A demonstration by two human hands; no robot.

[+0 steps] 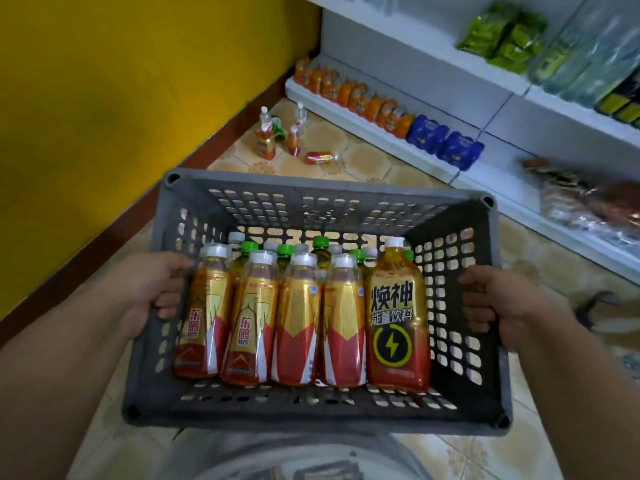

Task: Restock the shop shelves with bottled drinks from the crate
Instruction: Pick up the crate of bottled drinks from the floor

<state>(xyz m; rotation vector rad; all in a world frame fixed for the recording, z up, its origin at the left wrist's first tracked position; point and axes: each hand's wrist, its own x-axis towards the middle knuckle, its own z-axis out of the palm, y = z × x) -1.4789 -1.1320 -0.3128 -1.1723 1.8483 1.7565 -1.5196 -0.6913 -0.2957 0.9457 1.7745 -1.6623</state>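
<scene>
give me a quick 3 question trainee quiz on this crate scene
1. True or false: both hands grip the grey crate.
2. Which bottle is widest? A) lightning-bolt energy drink B) a green-capped bottle
3. What lies tipped over on the floor?

Key: 1 true, left hand and right hand hold opposite side walls. 2 A. 3 a red-labelled bottle.

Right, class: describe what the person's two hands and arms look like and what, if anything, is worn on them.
Both are bare. The left hand and right hand have no gloves, and no rings show on the fingers. Both forearms are uncovered as far as the picture's edges, with no sleeves, watch or wristband in view.
</scene>
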